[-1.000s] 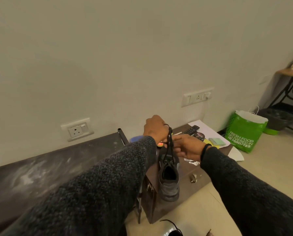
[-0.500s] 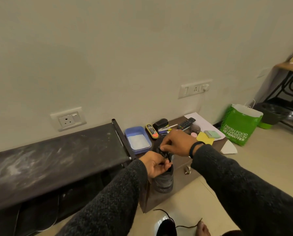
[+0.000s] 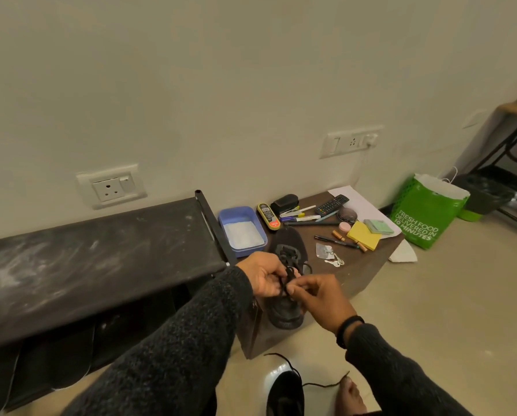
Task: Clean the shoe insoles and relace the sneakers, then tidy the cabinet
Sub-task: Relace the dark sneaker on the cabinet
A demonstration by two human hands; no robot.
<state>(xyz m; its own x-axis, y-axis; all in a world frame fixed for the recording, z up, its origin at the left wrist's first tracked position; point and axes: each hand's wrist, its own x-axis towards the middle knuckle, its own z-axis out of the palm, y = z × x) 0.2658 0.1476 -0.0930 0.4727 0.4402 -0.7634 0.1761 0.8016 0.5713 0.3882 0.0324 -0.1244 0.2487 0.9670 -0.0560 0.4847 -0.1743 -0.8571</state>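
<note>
A black sneaker [image 3: 287, 283] lies on the low brown cabinet [image 3: 359, 271], toe pointing to 12 o'clock, heel over the near edge. Both hands meet above its tongue — the left hand [image 3: 266, 279] at 9 o'clock of the lace [image 3: 288, 273], the right hand [image 3: 320, 298] at 4 o'clock. The fingers of each hand curl in and pinch the lace between thumb and fingertips, just over the eyelets. At 11 o'clock of the sneaker sits a blue tray [image 3: 241, 232] holding white powder; at 1 o'clock lie a remote [image 3: 331, 204], pens and a yellow pad [image 3: 364, 235]. A second sneaker [image 3: 284, 391] rests on the floor at 6 o'clock, with 1 loose lace trailing.
</note>
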